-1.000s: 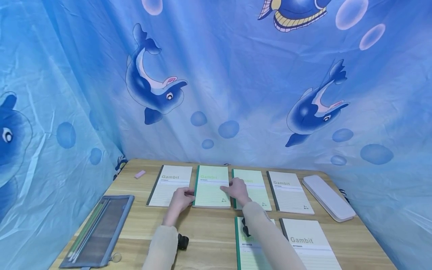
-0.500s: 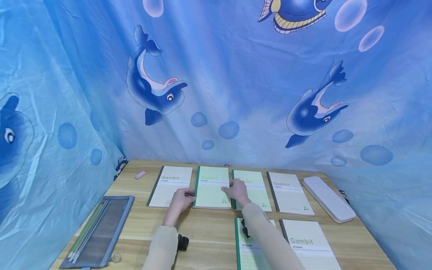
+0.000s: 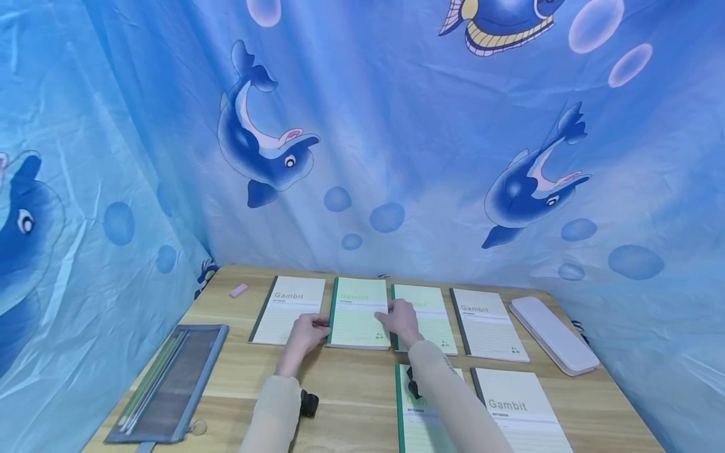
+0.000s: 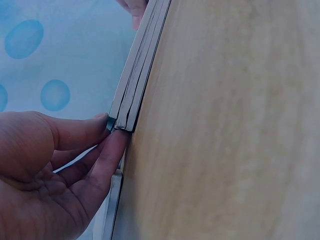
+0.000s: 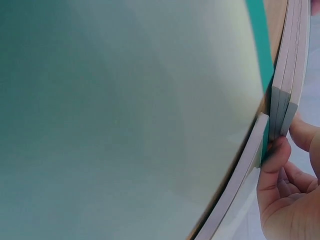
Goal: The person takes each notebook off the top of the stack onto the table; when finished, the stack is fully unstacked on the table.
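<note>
A stack of notebooks (image 3: 357,302), topped by a pale green cover with a green spine, lies in the back row. My left hand (image 3: 306,332) grips its spine side near the front corner. In the left wrist view, the thumb is on the spine and a finger lies against the stacked edges (image 4: 135,75). My right hand (image 3: 401,319) holds the stack's right side, thumb along the upper edge. The right wrist view shows its fingers (image 5: 276,157) curled at the corner, beside another green notebook (image 3: 436,327) partly hidden by this hand.
White dark-spined notebooks flank the green ones, one at left (image 3: 286,314) and one at right (image 3: 489,324). Nearer lie a green notebook (image 3: 413,431) under the right forearm and a white one (image 3: 523,402). A mesh pencil pouch (image 3: 181,384), pink eraser (image 3: 238,290) and white case (image 3: 555,333) lie around.
The head view has shifted slightly. Both hands stay at the sides of the notebook stack, and the other things keep their places.
</note>
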Available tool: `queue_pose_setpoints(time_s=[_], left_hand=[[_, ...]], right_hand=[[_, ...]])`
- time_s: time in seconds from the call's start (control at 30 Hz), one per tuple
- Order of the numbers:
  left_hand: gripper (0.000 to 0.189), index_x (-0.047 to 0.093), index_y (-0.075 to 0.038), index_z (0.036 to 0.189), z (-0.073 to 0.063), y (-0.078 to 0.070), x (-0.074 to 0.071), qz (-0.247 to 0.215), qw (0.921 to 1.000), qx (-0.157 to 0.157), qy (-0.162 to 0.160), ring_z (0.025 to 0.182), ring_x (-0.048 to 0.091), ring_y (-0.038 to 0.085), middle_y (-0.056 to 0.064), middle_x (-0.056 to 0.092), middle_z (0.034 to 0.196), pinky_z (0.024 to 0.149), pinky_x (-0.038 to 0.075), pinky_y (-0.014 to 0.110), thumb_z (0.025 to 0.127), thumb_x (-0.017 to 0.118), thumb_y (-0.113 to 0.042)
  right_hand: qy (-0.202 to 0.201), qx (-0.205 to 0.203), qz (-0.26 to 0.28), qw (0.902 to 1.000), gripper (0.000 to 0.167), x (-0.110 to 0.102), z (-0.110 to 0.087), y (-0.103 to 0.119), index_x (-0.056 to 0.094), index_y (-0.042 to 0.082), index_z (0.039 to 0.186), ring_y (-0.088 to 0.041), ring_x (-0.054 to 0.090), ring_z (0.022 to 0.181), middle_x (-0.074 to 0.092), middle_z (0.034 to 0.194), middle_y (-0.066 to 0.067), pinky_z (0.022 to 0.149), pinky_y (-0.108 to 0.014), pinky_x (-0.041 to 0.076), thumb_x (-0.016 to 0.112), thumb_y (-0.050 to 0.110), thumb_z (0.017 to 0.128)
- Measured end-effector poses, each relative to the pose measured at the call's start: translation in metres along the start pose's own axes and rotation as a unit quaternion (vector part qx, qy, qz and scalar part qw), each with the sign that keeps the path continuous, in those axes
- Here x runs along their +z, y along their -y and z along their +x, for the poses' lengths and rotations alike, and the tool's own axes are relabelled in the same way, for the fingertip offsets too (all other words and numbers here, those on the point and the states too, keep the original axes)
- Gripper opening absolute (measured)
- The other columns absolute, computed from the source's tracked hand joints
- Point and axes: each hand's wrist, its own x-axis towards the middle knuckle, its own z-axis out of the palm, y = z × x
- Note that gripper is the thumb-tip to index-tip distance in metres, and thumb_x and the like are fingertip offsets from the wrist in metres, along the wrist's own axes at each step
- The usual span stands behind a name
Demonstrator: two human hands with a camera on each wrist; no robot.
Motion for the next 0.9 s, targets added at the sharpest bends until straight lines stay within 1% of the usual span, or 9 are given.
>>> queue_pose_setpoints(time_s=[0.07,0.17,0.3,0.4,0.5,0.6,0.73,0.8,0.9], left_hand=[[0.028,0.066,0.008,0.117,0.001,0.001,0.0,0.003,1.0,0.002,-0.001,0.094,0.067,0.028,0.019,0.07,0.105,0.077,0.06,0.035,0.089,0.066,0.005],[0.028,0.067,0.008,0.117,0.001,0.0,0.0,0.007,1.0,0.003,-0.001,0.093,0.067,0.026,0.017,0.07,0.102,0.077,0.06,0.035,0.089,0.066,0.005],[0.028,0.068,0.007,0.116,0.001,0.0,0.0,0.017,0.9998,0.002,-0.007,0.089,0.067,0.023,0.014,0.07,0.098,0.078,0.059,0.035,0.088,0.066,0.006],[0.03,0.068,0.007,0.116,0.002,0.001,0.0,0.027,0.9995,0.007,-0.01,0.088,0.066,0.022,0.012,0.07,0.096,0.077,0.058,0.035,0.086,0.067,0.008],[0.032,0.068,0.007,0.116,0.002,0.002,0.0,0.035,0.9993,0.01,-0.009,0.088,0.066,0.022,0.012,0.07,0.095,0.077,0.058,0.035,0.085,0.068,0.009],[0.033,0.067,0.007,0.117,0.001,0.001,0.001,0.034,0.9994,0.006,-0.007,0.088,0.067,0.022,0.012,0.071,0.096,0.078,0.058,0.035,0.084,0.068,0.009],[0.035,0.067,0.008,0.118,-0.002,-0.002,0.001,0.025,0.9996,0.005,-0.007,0.088,0.066,0.022,0.013,0.07,0.096,0.077,0.058,0.034,0.083,0.067,0.011],[0.034,0.066,0.009,0.117,-0.002,-0.002,0.001,0.028,0.9995,0.011,-0.009,0.086,0.066,0.023,0.014,0.07,0.095,0.075,0.058,0.032,0.082,0.066,0.012],[0.035,0.066,0.01,0.116,-0.002,-0.002,0.0,0.035,0.9992,0.014,-0.013,0.086,0.066,0.023,0.014,0.07,0.094,0.075,0.058,0.033,0.082,0.066,0.012]], right_hand=[[-0.001,0.007,-0.001,1.0,0.05,-0.001,0.0,0.0,0.039,0.013,0.057,-0.01,0.027,0.043,0.031,0.048,0.005,0.042,-0.025,0.023,0.077,0.024,0.088],[-0.006,0.02,-0.007,0.9998,0.043,-0.001,-0.001,0.001,0.048,0.011,0.06,-0.011,0.03,0.044,0.035,0.049,0.004,0.042,-0.026,0.025,0.077,0.025,0.088],[-0.014,0.031,-0.019,0.9992,0.027,-0.002,-0.004,0.004,0.065,0.007,0.074,-0.013,0.041,0.05,0.048,0.057,0.001,0.046,-0.027,0.033,0.078,0.027,0.087],[-0.021,0.037,-0.021,0.9989,0.025,-0.003,-0.005,0.006,0.069,0.004,0.086,-0.016,0.049,0.057,0.058,0.067,-0.003,0.051,-0.03,0.04,0.079,0.027,0.086],[-0.025,0.045,-0.013,0.9986,0.029,-0.004,-0.005,0.007,0.07,0.001,0.095,-0.018,0.055,0.064,0.065,0.078,-0.006,0.059,-0.032,0.048,0.079,0.027,0.085],[-0.022,0.049,-0.005,0.9986,0.035,-0.004,-0.004,0.005,0.069,-0.001,0.103,-0.019,0.059,0.073,0.067,0.09,-0.009,0.066,-0.036,0.052,0.078,0.027,0.086],[-0.018,0.053,0.015,0.9983,0.038,-0.005,-0.004,-0.001,0.065,-0.004,0.109,-0.022,0.06,0.079,0.067,0.097,-0.012,0.073,-0.04,0.054,0.075,0.027,0.088],[-0.016,0.054,0.027,0.998,0.04,-0.007,-0.004,-0.002,0.062,-0.005,0.111,-0.025,0.06,0.082,0.066,0.101,-0.015,0.076,-0.043,0.054,0.074,0.026,0.089],[-0.011,0.053,0.039,0.9977,0.042,-0.011,-0.004,-0.003,0.06,-0.007,0.114,-0.029,0.062,0.089,0.065,0.106,-0.019,0.08,-0.046,0.054,0.073,0.025,0.09]])
